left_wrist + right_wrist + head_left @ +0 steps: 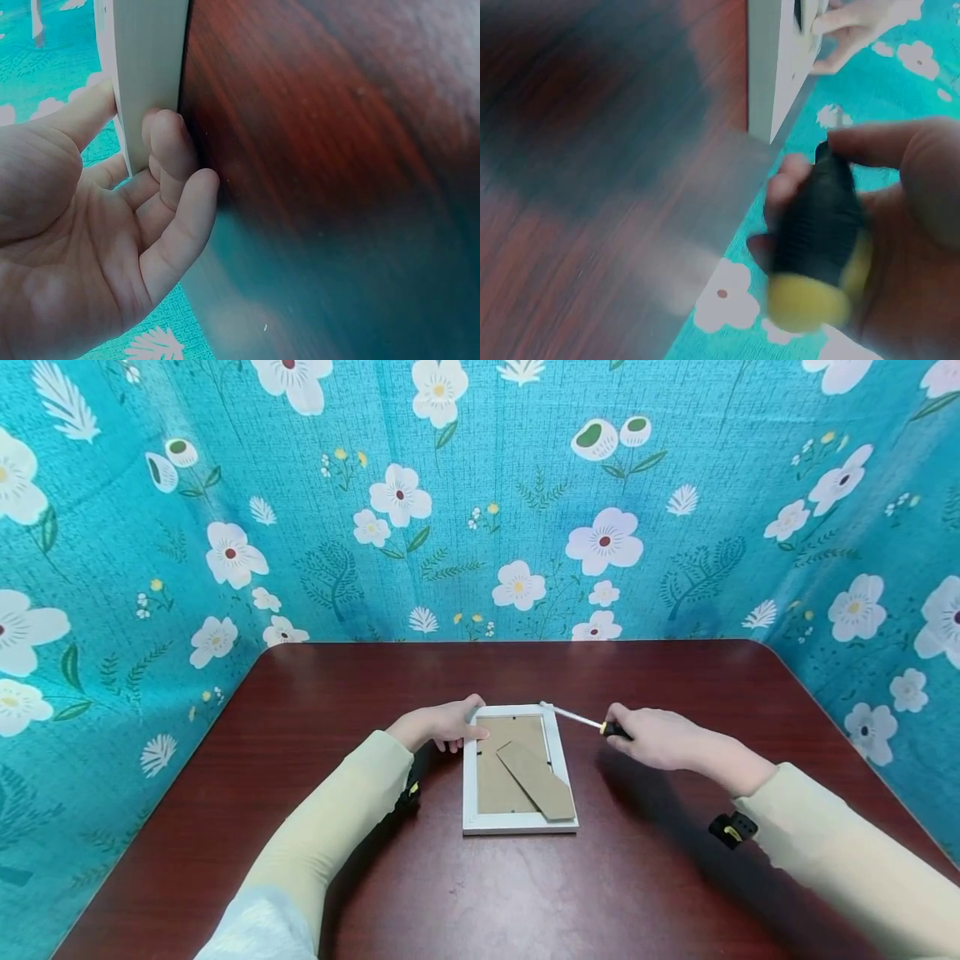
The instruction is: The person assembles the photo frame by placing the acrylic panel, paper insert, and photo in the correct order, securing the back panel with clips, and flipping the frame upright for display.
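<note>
A white picture frame [469,777] lies back side up on the table, its brown backing board [491,785] and slanted stand leg [536,777] showing. My left hand [447,722] grips the frame's upper left corner, thumb over the top face and fingers at the outer side; the left wrist view shows fingertips against the white edge. In my right hand [656,737] is a screwdriver with a black and yellow handle [817,225]. Its metal shaft [576,717] points left, and the tip overlaps the frame's upper right corner in the head view.
The dark red-brown wooden table [337,693] extends around the frame on all sides. Behind and beside it hangs a turquoise curtain [480,527] with white flowers. Small black tabs [549,763] stick out along the backing's edges.
</note>
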{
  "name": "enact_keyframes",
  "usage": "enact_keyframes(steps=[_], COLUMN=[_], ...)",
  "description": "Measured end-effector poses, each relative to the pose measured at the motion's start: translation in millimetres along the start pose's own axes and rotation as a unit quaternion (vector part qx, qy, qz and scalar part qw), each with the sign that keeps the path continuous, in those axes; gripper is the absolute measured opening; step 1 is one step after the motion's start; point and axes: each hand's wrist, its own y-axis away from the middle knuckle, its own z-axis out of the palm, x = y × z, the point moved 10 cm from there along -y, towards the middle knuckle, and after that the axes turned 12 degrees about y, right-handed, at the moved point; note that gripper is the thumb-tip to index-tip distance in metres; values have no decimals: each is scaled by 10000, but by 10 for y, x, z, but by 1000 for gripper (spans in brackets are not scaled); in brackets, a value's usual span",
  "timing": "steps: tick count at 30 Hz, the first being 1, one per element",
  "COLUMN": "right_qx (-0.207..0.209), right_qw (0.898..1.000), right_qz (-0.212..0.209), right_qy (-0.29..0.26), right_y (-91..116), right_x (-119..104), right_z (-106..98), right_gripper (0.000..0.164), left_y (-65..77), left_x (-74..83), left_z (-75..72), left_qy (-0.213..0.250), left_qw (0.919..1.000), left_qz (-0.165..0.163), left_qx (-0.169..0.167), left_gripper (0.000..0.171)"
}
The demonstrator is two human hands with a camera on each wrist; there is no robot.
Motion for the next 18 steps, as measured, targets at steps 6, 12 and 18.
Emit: enact_keyframes(steps=[6, 12, 18], right_qx=[127, -381, -553], right_qw=[9980, 9960, 9951], right_qz=[353, 776, 811], right_qy=[513, 211, 128], right_y=[18, 6, 11], right_x=[284, 550, 666], right_z=[-31, 63, 156], right_gripper=[21, 22, 23], left_y=[11, 14, 17], left_x=[6, 1, 1], left_z=[5, 16, 21], left_qy=[8, 42, 78], left_qw=[10000, 10000, 10000], left_qz=[40, 23, -13], left_qx=[-22, -30, -31], left_gripper=[52, 51, 52])
